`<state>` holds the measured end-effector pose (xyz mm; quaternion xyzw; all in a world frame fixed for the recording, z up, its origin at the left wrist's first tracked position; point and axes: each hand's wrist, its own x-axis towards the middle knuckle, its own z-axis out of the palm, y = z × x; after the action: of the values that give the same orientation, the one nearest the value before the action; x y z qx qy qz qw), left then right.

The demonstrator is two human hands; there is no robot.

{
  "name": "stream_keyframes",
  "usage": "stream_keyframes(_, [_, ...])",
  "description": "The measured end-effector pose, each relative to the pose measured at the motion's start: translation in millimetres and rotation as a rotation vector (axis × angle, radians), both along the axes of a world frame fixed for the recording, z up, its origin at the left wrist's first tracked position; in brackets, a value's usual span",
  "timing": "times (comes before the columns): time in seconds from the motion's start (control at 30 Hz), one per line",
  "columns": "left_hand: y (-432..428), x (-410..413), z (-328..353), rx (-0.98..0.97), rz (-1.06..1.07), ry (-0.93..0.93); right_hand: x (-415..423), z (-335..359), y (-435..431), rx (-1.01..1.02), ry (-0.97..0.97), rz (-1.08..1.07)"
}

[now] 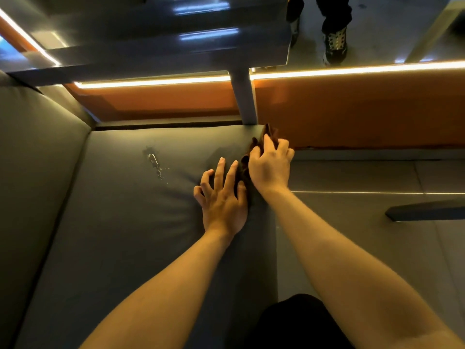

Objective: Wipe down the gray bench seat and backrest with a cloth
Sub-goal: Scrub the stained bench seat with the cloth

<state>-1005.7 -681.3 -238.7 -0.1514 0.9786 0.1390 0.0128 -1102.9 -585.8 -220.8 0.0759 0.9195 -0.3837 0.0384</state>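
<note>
Worrying me most is the dark brown cloth (245,163), wadded into a narrow ridge. Swept like that, it could skate over the water puddle (154,161) and smear it, or slip off the bench seat (113,235) edge right of the cloth. The right hand (270,170) has its fingers (268,144) curled over the cloth's far end, gripping it. The left hand (222,200) lies spread flat, holding nothing, thumb against the cloth's near end. The puddle sits well left of the cloth.

Left forearm (161,285) and right forearm (339,260): bare along the whole visible length, with no sleeve edge in view. Left hand (222,197) and right hand (270,165): bare. Black garment (297,321) at bottom centre, plain and matte; too dark to read any detail.
</note>
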Motion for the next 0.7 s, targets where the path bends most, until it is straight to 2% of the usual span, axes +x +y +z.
stream_keyframes(0.23, [-2.7,2.8,1.0,-0.019,-0.029,-0.017,49.2,0.4,-4.8,-0.089,0.076,0.019])
stream_keyframes(0.33, [-1.1,-0.5,0.8,0.005,-0.001,-0.019,10.2,1.4,1.8,-0.096,0.01,-0.037])
stream_keyframes(0.47, [-0.7,-0.1,-1.9,0.0,0.011,-0.01,-28.4,7.8,5.7,-0.174,-0.172,-0.07])
stream_keyframes(0.7, [-0.6,0.6,0.3,-0.026,-0.005,0.012,20.6,-2.3,12.7,-0.06,-0.098,-0.051])
